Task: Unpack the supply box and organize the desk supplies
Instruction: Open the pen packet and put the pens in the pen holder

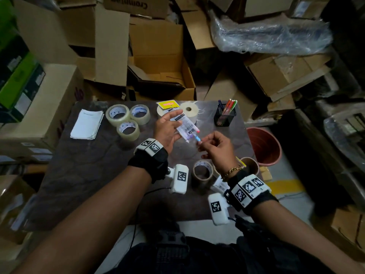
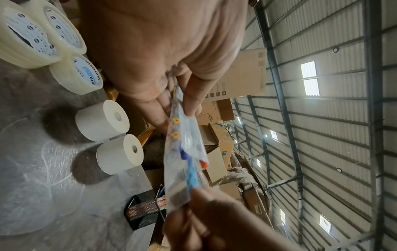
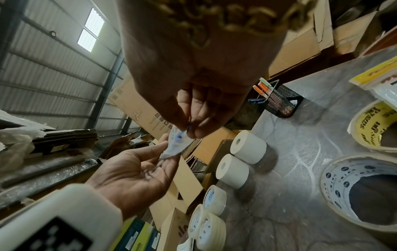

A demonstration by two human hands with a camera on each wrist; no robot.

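Head view: nearest the body, two loose rolls of brown-cored packing tape (image 1: 202,171) lie on the grey marbled worktop (image 1: 83,175), below the right wrist. Above the worktop, the left hand (image 1: 166,131) holds a clear plastic pen packet (image 1: 182,123) between thumb and straight fingers, palm turned up. The right hand (image 1: 216,147) pinches the lower end of a blue pen (image 1: 197,138) that protrudes from the packet; the remaining fingers are curled. An orange-red cap (image 2: 204,164) shows inside the packet in the left wrist view.

Beyond the hands, three rolls of clear packing tape (image 1: 126,117) stand together, touching. A stack of white paper sheets (image 1: 87,124) lies to their left. Two white paper rolls (image 1: 188,109) sit at the far edge, with a yellow-headed packet (image 1: 168,104) resting on one. A black mesh pen holder (image 1: 224,115) at the far right holds several coloured pens.

A terracotta-coloured bucket (image 1: 263,145) stands beside the worktop at right. An open brown cardboard box (image 1: 164,74) sits behind the worktop among further cartons.
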